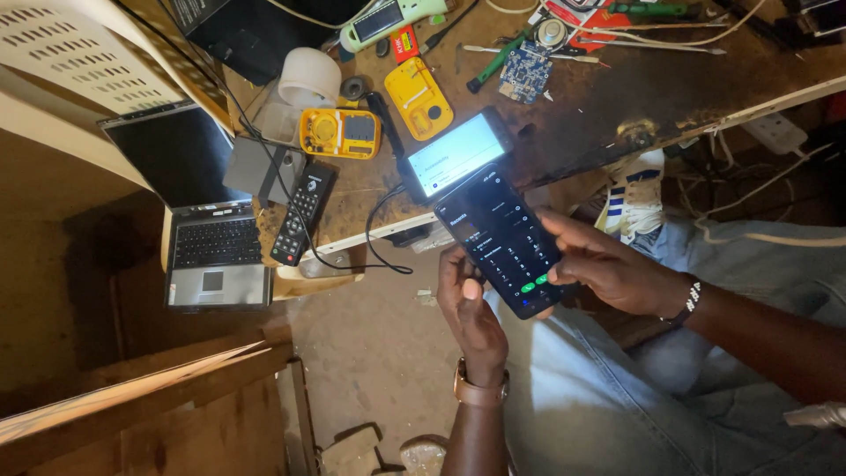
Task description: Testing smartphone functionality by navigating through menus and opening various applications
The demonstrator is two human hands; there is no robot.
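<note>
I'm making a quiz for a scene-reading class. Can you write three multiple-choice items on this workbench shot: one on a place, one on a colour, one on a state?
1. Where does the remote control lie?
A. on the floor
B. on the bench, right of the laptop
C. on the person's lap

2. What colour is the opened meter casing on the bench?
A. yellow
B. blue
C. white

3. What state is the dark phone in?
A. screen off
B. lit, showing a dial pad
C. back cover removed

Answers:
1 B: it rests on the bench top beside the laptop keyboard.
2 A: both casing halves are yellow.
3 B: the left hand holds it, the right hand touches its edge, and keys glow on screen.
</note>
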